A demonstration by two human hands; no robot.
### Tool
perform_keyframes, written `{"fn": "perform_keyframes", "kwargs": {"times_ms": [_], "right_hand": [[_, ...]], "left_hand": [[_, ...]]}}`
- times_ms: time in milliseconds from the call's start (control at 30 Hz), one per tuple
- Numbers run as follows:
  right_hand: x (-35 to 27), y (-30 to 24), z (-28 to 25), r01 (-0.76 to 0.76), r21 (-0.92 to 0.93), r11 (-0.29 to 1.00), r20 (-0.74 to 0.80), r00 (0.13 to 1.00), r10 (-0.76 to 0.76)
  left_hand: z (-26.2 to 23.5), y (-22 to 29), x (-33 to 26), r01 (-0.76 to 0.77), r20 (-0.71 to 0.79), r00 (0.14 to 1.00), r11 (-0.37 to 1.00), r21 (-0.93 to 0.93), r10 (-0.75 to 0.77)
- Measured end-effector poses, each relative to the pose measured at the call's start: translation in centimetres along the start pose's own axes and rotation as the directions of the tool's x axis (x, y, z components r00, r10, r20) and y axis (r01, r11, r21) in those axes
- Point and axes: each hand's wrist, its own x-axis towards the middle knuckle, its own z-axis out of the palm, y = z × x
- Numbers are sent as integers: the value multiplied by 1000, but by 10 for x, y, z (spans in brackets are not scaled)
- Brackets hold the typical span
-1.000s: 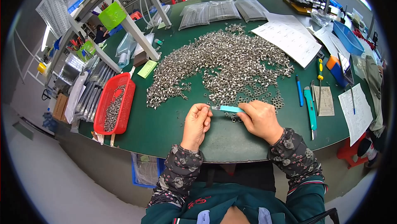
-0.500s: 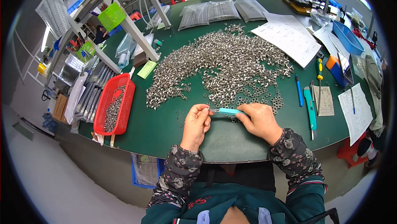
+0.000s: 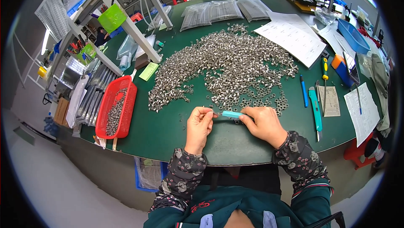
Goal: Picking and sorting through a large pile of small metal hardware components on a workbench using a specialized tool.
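My right hand (image 3: 264,125) grips a small tool with a teal handle (image 3: 232,114), held level over the green table (image 3: 168,131), its thin metal tip pointing left. My left hand (image 3: 198,128) has its fingers pinched together at that tip; something tiny may sit between them, too small to make out. Just beyond both hands spreads a wide heap of small silver metal rings (image 3: 227,66), with loose ones scattered down to my fingers.
A red basket (image 3: 115,108) with more metal parts sits at the left table edge. To the right lie a blue pen (image 3: 304,91), a teal utility knife (image 3: 315,112), a yellow-handled screwdriver (image 3: 324,74) and paper sheets (image 3: 290,36). Clear bags of parts (image 3: 223,11) lie at the far side.
Both hands stay at the same spot with the teal tool between them; only small finger movements show.
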Motion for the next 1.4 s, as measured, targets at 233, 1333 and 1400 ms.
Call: {"fn": "perform_keyframes", "kwargs": {"times_ms": [233, 1333, 1400], "right_hand": [[4, 4, -3, 151, -264, 953, -326, 915, -236], [0, 3, 1, 36, 32, 999, -41, 999, -34], [1, 4, 1, 36, 39, 999, -31, 999, -35]], "left_hand": [[0, -1, 0, 31, 55, 998, 999, -30, -29], [-2, -1, 1, 48, 29, 999, 989, -137, -45], [-2, -1, 0, 18, 31, 999, 999, -51, -16]]}}
